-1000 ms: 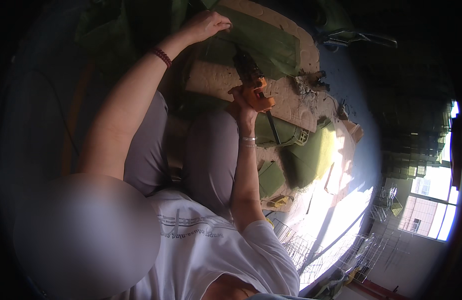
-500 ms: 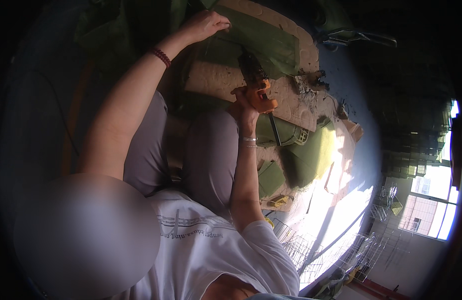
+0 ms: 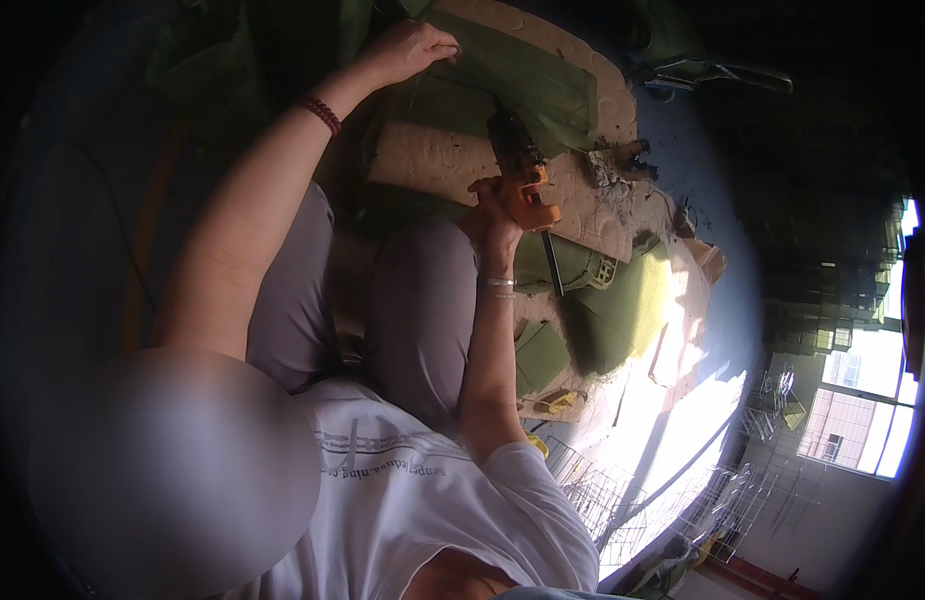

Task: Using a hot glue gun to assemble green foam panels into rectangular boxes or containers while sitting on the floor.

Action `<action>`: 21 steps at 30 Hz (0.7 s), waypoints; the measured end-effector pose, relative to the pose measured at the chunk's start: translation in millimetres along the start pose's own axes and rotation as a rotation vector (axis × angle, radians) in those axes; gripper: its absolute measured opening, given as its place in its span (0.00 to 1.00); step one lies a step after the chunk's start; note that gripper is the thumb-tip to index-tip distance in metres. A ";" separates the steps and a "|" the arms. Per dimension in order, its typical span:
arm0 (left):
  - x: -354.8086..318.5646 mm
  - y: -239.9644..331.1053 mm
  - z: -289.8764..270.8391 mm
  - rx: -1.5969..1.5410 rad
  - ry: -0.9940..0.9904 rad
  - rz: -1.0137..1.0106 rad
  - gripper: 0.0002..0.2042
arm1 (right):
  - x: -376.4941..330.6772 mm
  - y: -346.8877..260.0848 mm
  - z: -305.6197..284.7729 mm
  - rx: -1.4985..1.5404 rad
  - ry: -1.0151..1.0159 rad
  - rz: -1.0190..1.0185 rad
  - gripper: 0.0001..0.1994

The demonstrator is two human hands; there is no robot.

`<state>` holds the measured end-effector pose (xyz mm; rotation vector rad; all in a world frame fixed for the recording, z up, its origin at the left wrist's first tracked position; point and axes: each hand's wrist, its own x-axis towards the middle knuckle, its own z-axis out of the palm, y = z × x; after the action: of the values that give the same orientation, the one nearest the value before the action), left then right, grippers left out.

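My right hand (image 3: 498,215) is wrapped round an orange hot glue gun (image 3: 533,205), its front end crusted with dark residue. A black glue stick (image 3: 554,262) sticks out of its rear. The nozzle end lies over the near edge of a green fabric piece (image 3: 528,75), but its tip is hard to make out in the dark. Farther left, the fingers of my left hand (image 3: 413,52) are closed in a pinch at the left edge of that fabric. The fingertips are partly hidden.
Brown cardboard (image 3: 433,155) lies under the work, with a clump of dried residue (image 3: 618,165) at its right. More green pieces (image 3: 613,320) and a small yellow item (image 3: 556,402) lie nearer. Wire racks (image 3: 598,490) stand at lower right. Dark green fabric (image 3: 208,75) is piled at far left.
The glue gun in my right hand has shifted slightly to the right and toward me along the fabric's edge. My left hand stays in place.
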<state>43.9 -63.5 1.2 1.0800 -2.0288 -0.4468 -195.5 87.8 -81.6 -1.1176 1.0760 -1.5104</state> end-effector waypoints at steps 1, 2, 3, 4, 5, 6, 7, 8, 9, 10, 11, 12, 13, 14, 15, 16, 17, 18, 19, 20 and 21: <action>0.1 0.0 0.3 0.004 0.002 0.005 0.12 | 0.9 0.1 -3.1 -0.104 -0.020 -0.041 0.03; 0.2 0.2 0.6 0.009 0.005 0.011 0.12 | 1.1 0.7 -5.6 -0.104 -0.019 -0.042 0.03; -0.3 0.3 0.6 0.009 0.004 0.010 0.12 | 0.5 -0.9 -5.4 -0.152 -0.017 -0.068 0.02; -1.1 0.5 0.6 0.004 0.013 0.015 0.12 | -0.2 -2.5 -4.5 -0.201 -0.015 -0.094 0.02; -2.0 0.6 0.5 -0.002 0.023 0.020 0.12 | -0.7 -3.3 -3.4 -0.200 -0.015 -0.092 0.02; -1.8 2.7 -0.3 -0.003 0.023 0.021 0.12 | -1.0 -4.9 -3.7 -0.181 -0.004 -0.076 0.02; -1.7 4.6 -1.2 -0.001 0.014 0.005 0.12 | -1.3 -6.4 -3.9 -0.162 0.006 -0.060 0.01; -1.5 6.6 -1.8 0.002 0.005 -0.011 0.12 | -1.5 -7.9 -4.7 -0.163 0.007 -0.060 0.01; -1.3 6.5 -1.8 0.002 0.005 -0.011 0.12 | -1.8 -9.2 -5.1 -0.200 0.007 -0.078 0.01; -1.0 6.3 -1.7 0.008 0.007 -0.014 0.12 | -1.9 -10.1 -4.9 -0.236 0.008 -0.096 0.01; -0.8 6.0 -1.7 0.015 0.008 -0.017 0.12 | -1.6 -10.4 -3.9 -0.237 0.008 -0.097 0.01; -1.0 5.7 -2.2 0.015 0.010 -0.018 0.12 | -0.9 -11.0 -1.8 -0.200 0.037 -0.096 0.01; -1.4 5.4 -2.6 0.013 0.020 -0.009 0.12 | -0.6 -11.8 -0.3 -0.163 0.066 -0.095 0.01; -1.8 5.1 -3.0 0.010 0.030 0.000 0.12 | -1.3 -13.0 0.1 -0.163 0.064 -0.095 0.01; -1.7 7.0 -3.0 0.008 0.030 0.000 0.12 | -2.4 -14.0 -1.5 -0.211 0.075 -0.101 0.01; -1.5 8.8 -3.2 0.011 0.012 -0.018 0.12 | -2.9 -14.6 -3.0 -0.260 0.085 -0.106 0.01; -1.4 10.8 -3.0 0.015 -0.006 -0.035 0.12 | -2.5 -14.2 -4.5 -0.262 0.086 -0.105 0.01; -1.7 9.3 -2.8 0.015 -0.005 -0.036 0.12 | -1.8 -13.5 -4.5 -0.212 0.074 -0.086 0.01; -1.8 8.0 -2.2 -0.003 0.010 -0.027 0.12 | -1.4 -12.7 -4.9 -0.161 0.061 -0.066 0.01; -1.9 6.7 -1.6 -0.021 0.024 -0.018 0.12 | -1.4 -12.2 -6.1 -0.162 0.060 -0.066 0.01; -1.6 5.2 -1.0 -0.021 0.027 -0.019 0.12 | -0.8 -11.5 -8.2 -0.174 0.051 -0.066 0.01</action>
<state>42.4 -59.1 4.3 1.0883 -1.9876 -0.4602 -205.4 91.6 -72.3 -1.2506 1.2354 -1.5268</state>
